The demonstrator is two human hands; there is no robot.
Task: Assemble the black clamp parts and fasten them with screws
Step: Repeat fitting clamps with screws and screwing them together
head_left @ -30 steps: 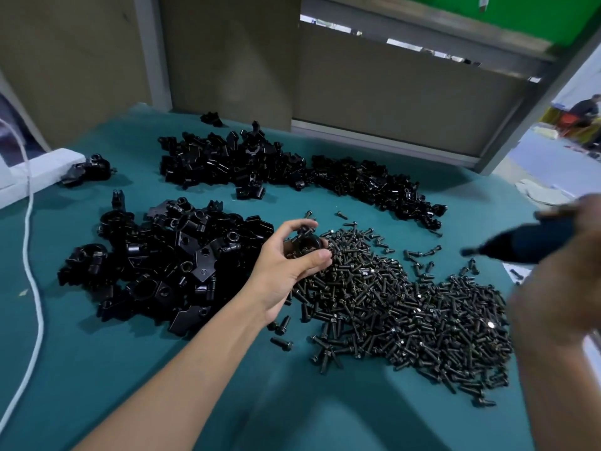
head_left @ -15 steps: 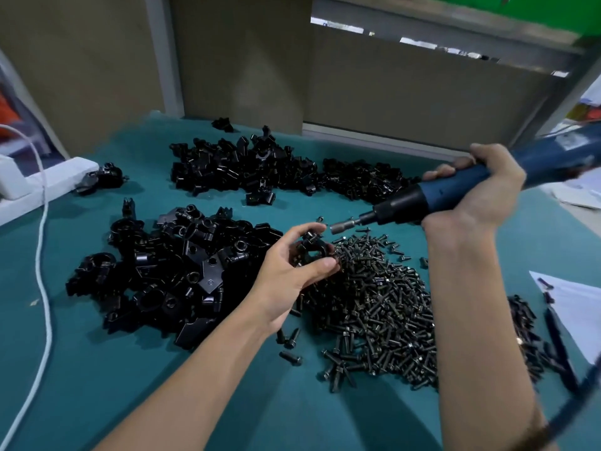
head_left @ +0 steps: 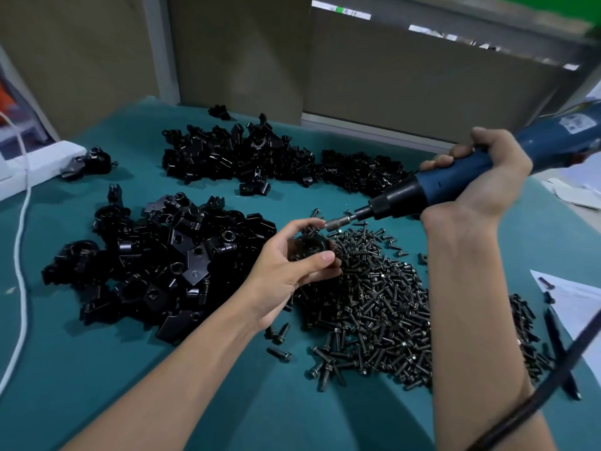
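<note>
My left hand (head_left: 289,275) grips a black clamp part (head_left: 310,247) between thumb and fingers, just above the near edge of the screw pile (head_left: 374,307). A blue electric screwdriver (head_left: 455,180) is gripped in my right hand (head_left: 487,177), angled down to the left. Its metal bit tip (head_left: 336,222) sits at the top of the held clamp, by my left fingertips. Whether a screw is in the clamp is hidden by my fingers. A heap of loose black clamp parts (head_left: 156,262) lies left of my left hand.
A second row of black clamp parts (head_left: 260,161) lies further back on the teal table (head_left: 97,369). One assembled clamp (head_left: 91,161) sits by a white power strip (head_left: 35,167) with a white cable (head_left: 19,255). Paper sheets (head_left: 572,297) lie at the right edge.
My right hand has brought the screwdriver in from the right and lowered its tip to the clamp in my left hand. The left hand has stayed nearly still.
</note>
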